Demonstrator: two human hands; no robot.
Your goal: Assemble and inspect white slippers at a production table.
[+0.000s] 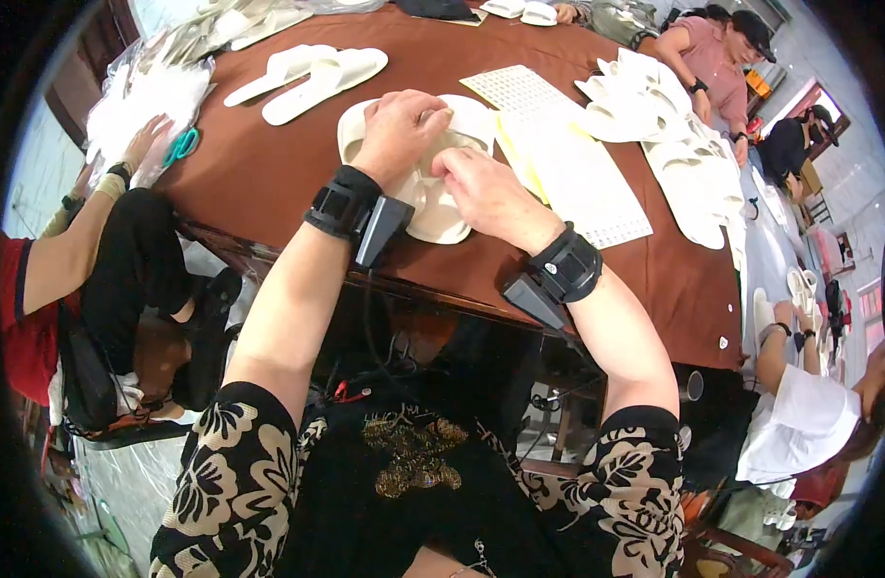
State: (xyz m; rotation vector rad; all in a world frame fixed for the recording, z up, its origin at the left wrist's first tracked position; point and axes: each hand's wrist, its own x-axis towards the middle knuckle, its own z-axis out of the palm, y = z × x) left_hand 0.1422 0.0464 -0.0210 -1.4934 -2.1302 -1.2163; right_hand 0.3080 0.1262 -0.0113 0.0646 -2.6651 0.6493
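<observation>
A pair of cream slippers (440,223) lies on the brown-covered table in front of me, partly hidden by my hands. My left hand (402,133) is closed over the left slipper near its strap, with the fingertips mostly out of sight. Beside it, my right hand (495,197) is bent over the right slipper, thumb and forefinger pinched together. Whatever it may hold is too small to make out. Just right of the slippers lie sheets of small labels (596,197), white with yellow edges.
Another pair of slippers (329,87) lies at the far left, and a pile of slippers (645,101) at the right. Teal-handled scissors (182,146) rest near clear plastic bags (139,101). A co-worker's hand (145,143) is at the left edge; other people sit at the right.
</observation>
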